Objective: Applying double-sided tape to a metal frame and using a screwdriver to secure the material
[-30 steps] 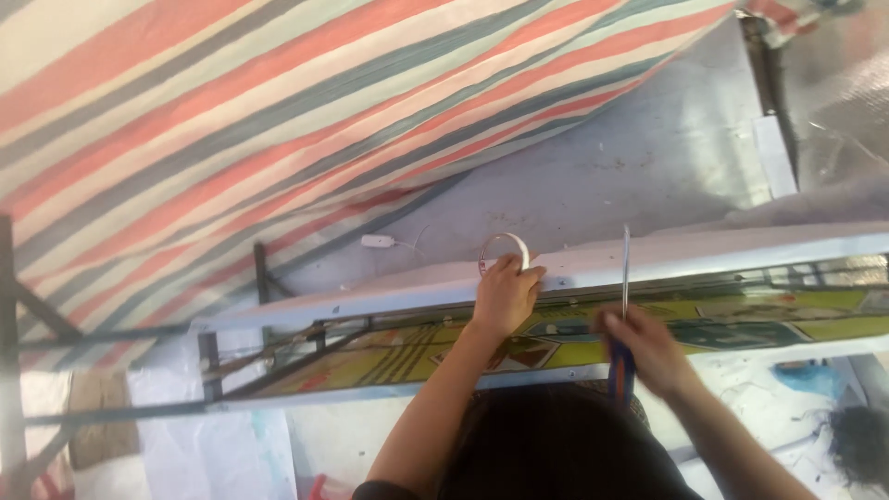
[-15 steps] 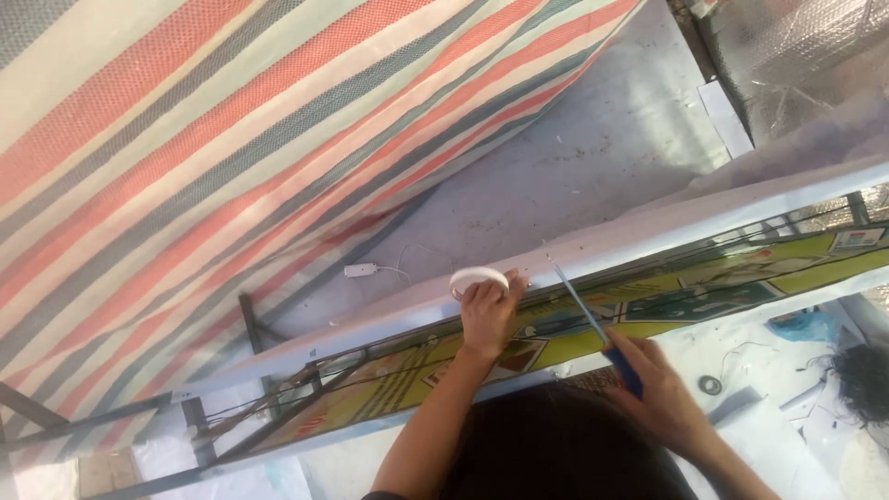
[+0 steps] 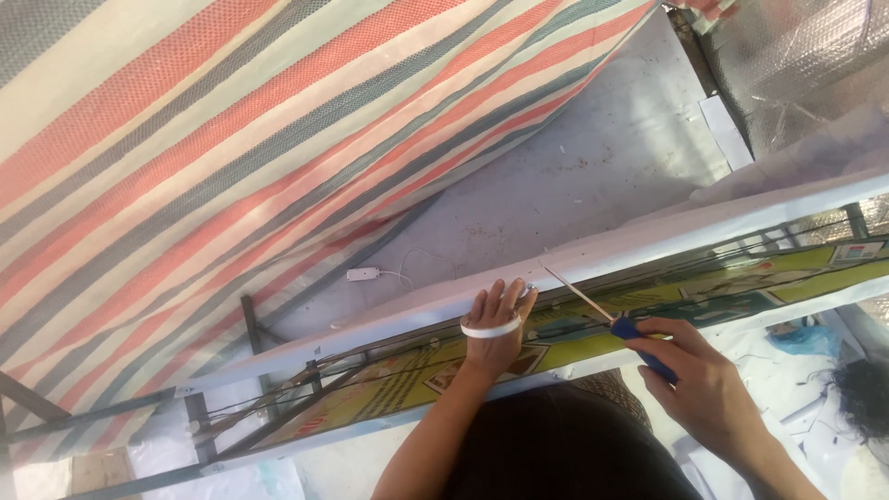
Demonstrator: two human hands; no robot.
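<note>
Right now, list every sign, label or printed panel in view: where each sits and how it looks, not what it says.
Printed banner: long narrow strip stretched in a metal frame, running across below the left hand and right hand; yellow and green with small picture panels.
Small printed panel: at the banner's far right end, squarish, pale with reddish marks.
No screens or packages are clearly visible.

Open grey floor (image 3: pixel 593 176) beyond the white frame edge (image 3: pixel 648 243); striped tarpaulin (image 3: pixel 231 157) closes the far left, metal bars (image 3: pixel 250 435) obstruct below.
</note>
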